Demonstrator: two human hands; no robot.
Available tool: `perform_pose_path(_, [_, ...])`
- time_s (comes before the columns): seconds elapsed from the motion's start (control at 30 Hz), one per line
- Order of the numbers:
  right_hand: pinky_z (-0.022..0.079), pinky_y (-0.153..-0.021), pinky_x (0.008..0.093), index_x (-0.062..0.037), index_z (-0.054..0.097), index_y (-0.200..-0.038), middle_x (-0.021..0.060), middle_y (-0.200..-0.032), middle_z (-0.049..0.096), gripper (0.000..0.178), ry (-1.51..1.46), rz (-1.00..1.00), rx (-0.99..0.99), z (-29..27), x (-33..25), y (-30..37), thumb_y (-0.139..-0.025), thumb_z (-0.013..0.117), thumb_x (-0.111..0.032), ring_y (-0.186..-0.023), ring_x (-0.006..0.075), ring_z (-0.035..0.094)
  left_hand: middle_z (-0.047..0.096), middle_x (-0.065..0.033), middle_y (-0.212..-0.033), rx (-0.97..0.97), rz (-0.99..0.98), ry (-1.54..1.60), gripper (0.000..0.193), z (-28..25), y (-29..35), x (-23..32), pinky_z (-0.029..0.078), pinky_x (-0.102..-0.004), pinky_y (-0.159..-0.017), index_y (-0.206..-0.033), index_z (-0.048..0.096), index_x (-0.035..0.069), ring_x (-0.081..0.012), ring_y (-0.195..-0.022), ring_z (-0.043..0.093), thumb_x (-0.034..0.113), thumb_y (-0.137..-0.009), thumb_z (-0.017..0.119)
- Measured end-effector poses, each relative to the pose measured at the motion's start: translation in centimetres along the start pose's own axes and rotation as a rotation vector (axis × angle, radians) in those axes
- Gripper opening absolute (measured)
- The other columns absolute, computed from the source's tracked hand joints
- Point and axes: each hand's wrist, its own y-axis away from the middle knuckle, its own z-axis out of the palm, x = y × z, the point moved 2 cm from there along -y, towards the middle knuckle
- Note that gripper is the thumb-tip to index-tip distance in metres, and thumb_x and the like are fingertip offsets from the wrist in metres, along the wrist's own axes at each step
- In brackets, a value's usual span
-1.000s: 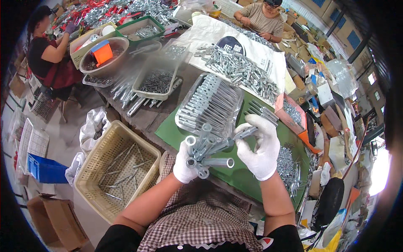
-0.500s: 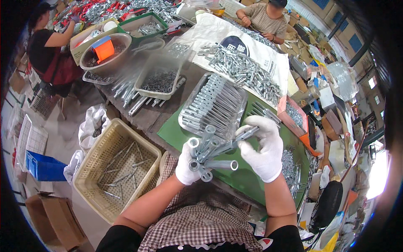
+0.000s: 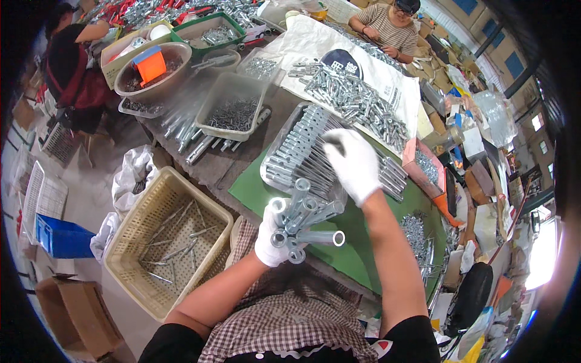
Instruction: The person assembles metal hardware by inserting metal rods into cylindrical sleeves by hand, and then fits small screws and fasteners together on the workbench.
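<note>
My left hand (image 3: 270, 243), in a white glove, is closed round a bunch of silvery metal tubes (image 3: 305, 213), whose round open ends face several ways. My right hand (image 3: 352, 162), also white-gloved, is over a clear tray (image 3: 264, 171) of metal rods. Its fingers are bent and apart, with nothing visible between them. Long thin rods (image 3: 315, 154) lie side by side in the tray, and a row of thicker pieces with holes (image 3: 295, 140) runs along its left part. More metal tubes (image 3: 392, 176) lie just right of my right hand.
A green mat (image 3: 248, 189) covers the near tabletop. Beyond it, a white sack (image 3: 399, 100) bears a heap of metal parts (image 3: 357, 100). A bin of small screws (image 3: 233, 115) stands left, a beige basket (image 3: 130, 257) below. Two other people (image 3: 387, 30) are at the far side and left.
My right hand has moved from the tube bunch up and away to the tray of rods. My left hand still holds the bunch in nearly the same place.
</note>
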Motion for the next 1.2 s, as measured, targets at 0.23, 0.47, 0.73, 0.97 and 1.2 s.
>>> perform_pose_path(0.23, [0.048, -0.087, 0.0420, -0.0067, 0.066, -0.101, 0.0155, -0.101, 0.066, 0.026, 0.195, 0.088, -0.028, 5.1, 2.7, -2.7, -0.083, 0.068, -0.026, -0.098, 0.0326, 0.062, 0.058, -0.0105, -0.115, 0.036, -0.080, -0.377, 0.075, 0.9, -0.3, 2.1, 0.053, -0.0386, -0.081, -0.129, 0.038, 0.009, -0.0212, -0.098, 0.061, 0.002, -0.068, 0.081])
perform_pose_path(0.47, [0.050, -0.083, 0.0390, -0.0065, 0.065, -0.099, 0.0135, -0.097, 0.070, 0.022, 0.250, 0.112, -0.115, 4.6, 2.1, -3.0, -0.085, 0.068, -0.023, -0.093, 0.0294, 0.066, 0.056, -0.0097, -0.114, 0.041, 0.294, -0.674, 0.070, 1.8, -0.5, 2.6, 0.051, -0.0352, -0.084, -0.126, 0.038, 0.006, -0.0219, -0.100, 0.060, 0.004, -0.070, 0.080])
perform_pose_path(0.73, [0.052, -0.074, 0.0277, -0.0011, 0.047, -0.133, 0.0105, -0.094, 0.066, 0.054, -0.788, 0.031, 0.177, -7.3, -6.5, 2.0, -0.082, 0.065, -0.004, -0.079, 0.0155, 0.064, 0.059, -0.0154, -0.117, 0.003, 0.262, -0.732, 0.074, 1.8, -0.3, 3.6, 0.053, -0.0384, -0.085, -0.129, 0.038, 0.004, -0.0306, -0.101, 0.063, 0.014, -0.070, 0.082])
perform_pose_path(0.97, [0.054, -0.081, 0.0303, -0.0013, 0.045, -0.138, 0.0106, -0.101, 0.063, 0.064, -0.883, -0.114, 0.045, -7.5, -7.8, 5.9, -0.078, 0.064, 0.006, -0.086, 0.0158, 0.064, 0.067, -0.0196, -0.106, -0.087, 0.289, -0.728, 0.083, 0.3, -1.4, -0.5, 0.055, -0.0426, -0.078, -0.131, 0.040, 0.004, -0.0393, -0.092, 0.068, 0.031, -0.068, 0.087])
perform_pose_path(1.2, [0.050, -0.085, 0.0391, -0.0046, 0.060, -0.125, 0.0147, -0.098, 0.067, 0.051, -0.383, -0.270, -0.151, -5.7, -7.1, 6.0, -0.075, 0.067, -0.009, -0.090, 0.0333, 0.065, 0.059, -0.0089, -0.121, -0.075, -0.022, -0.519, 0.035, 1.2, -1.0, 0.8, 0.047, -0.0421, -0.097, -0.125, 0.051, 0.003, -0.0217, -0.111, 0.057, 0.028, -0.104, 0.038])
